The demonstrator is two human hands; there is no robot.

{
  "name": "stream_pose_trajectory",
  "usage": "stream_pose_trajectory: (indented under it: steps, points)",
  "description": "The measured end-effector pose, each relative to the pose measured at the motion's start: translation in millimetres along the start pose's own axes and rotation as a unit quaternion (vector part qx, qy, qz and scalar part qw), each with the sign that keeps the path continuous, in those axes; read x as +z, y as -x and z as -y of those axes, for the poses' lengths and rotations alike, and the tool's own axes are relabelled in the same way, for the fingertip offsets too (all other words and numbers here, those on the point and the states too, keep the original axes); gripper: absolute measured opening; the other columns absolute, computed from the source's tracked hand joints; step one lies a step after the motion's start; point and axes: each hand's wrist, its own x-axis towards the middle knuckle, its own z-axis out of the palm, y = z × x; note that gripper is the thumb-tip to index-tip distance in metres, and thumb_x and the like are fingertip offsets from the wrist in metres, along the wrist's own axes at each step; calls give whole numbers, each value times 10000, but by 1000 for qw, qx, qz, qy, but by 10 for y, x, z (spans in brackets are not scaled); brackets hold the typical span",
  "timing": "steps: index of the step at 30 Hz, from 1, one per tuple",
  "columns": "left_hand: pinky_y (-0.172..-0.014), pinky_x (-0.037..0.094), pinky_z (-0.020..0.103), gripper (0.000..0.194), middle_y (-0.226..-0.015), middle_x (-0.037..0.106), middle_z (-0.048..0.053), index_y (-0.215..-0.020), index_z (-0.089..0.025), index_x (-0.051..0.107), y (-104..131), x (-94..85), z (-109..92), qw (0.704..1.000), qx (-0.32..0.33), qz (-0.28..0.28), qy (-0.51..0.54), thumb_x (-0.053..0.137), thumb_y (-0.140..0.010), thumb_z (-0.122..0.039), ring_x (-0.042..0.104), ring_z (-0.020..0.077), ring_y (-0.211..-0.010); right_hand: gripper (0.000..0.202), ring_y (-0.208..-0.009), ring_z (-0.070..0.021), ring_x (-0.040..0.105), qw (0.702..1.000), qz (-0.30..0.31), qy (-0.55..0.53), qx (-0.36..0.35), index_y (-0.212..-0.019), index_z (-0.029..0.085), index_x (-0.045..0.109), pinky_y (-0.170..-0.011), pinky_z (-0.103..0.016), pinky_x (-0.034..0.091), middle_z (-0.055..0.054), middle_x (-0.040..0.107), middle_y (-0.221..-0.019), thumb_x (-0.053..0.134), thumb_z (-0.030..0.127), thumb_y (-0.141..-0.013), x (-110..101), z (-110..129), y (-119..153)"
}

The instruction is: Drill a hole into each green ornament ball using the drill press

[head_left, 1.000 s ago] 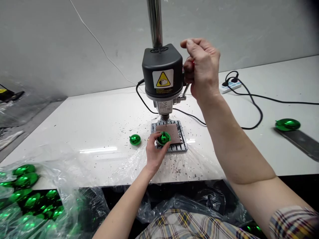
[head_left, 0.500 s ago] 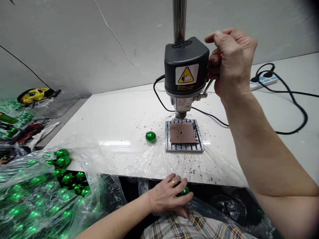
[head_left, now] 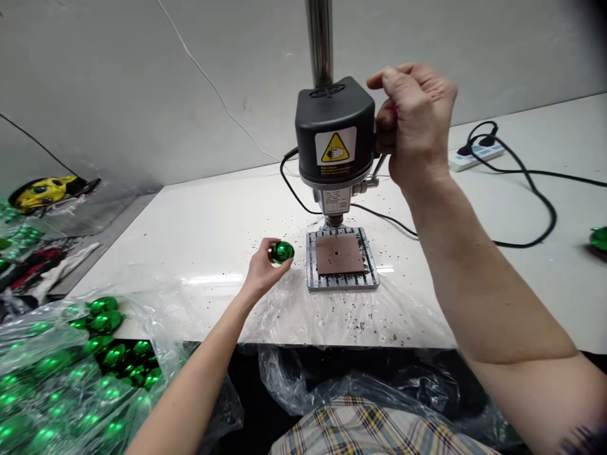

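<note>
My left hand (head_left: 263, 268) is closed on a shiny green bauble (head_left: 283, 252), thumb and fingers around its sides, just left of the drill press base. My right hand (head_left: 420, 120) is raised and wrapped round the feed handle (head_left: 372, 181) of the small black drill press (head_left: 334, 136); a bit of red shows between the fingers. Below the chuck (head_left: 336, 220), the drill bit points down at a brown square plate (head_left: 340, 264) with a small hole. That plate lies on the slotted metal base (head_left: 344, 285).
Many green baubles (head_left: 114, 355) fill a clear plastic bag (head_left: 164, 344) at lower left. Dark shavings are scattered over the white table (head_left: 190, 221). A power strip (head_left: 477, 156) with a black cord lies at right. Another green bauble (head_left: 599, 238) shows at the right edge.
My left hand has moved from the lap, where it had a green bauble, up to the table and taken hold of the bauble there. My right hand stays on the handle.
</note>
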Motion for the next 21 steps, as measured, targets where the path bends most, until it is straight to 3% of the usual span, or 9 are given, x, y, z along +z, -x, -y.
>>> stream_pose_trajectory:
  steps: [2,4,7,10,14,21]
  points:
    - [-812,560,411,520,-1085,706,114,-1177,-195,538,5,164,-107,982,-58,-8,177,760,-783,-452,697,242,-931,218,-392,-74,201,1000,-6,14,6,-804,186,574,-347,-222,129,72,333,-481,468,156,-992,11,5,-5]
    - [-809,548,384,562,-1036,724,112,-1138,-175,558,-13,388,-194,954,-88,5,287,764,-761,-537,696,224,-913,232,-397,-70,212,1000,-14,23,10,-799,190,562,-348,-214,144,73,321,-490,457,156,-1003,25,8,-12]
    - [-867,524,373,599,-1034,734,108,-1094,-157,616,-92,730,-263,934,-91,5,345,813,-695,-558,683,218,-949,240,-412,-66,246,1000,-10,8,-3,-774,187,563,-354,-208,187,62,326,-517,476,160,-997,27,-26,-44]
    - [-916,515,379,604,-1045,737,96,-1095,-164,642,-176,954,-280,929,-81,-6,360,841,-666,-539,679,227,-998,224,-431,-75,282,1000,12,3,-19,-768,201,566,-369,-214,237,44,334,-534,516,208,-986,-18,-127,-113]
    - [-925,527,388,571,-1060,739,90,-1096,-178,640,-224,1048,-276,937,-55,4,346,832,-687,-527,681,241,-1037,177,-446,-100,307,996,53,40,-51,-851,237,596,-406,-240,319,30,326,-551,549,337,-989,-93,-238,-182]
    - [-878,531,347,549,-1007,737,68,-1177,-191,648,-245,1095,-247,950,-30,13,310,775,-761,-526,685,214,-966,199,-454,-99,306,999,21,31,-33,-798,225,579,-462,-250,358,40,304,-523,529,275,-983,-44,-160,-141]
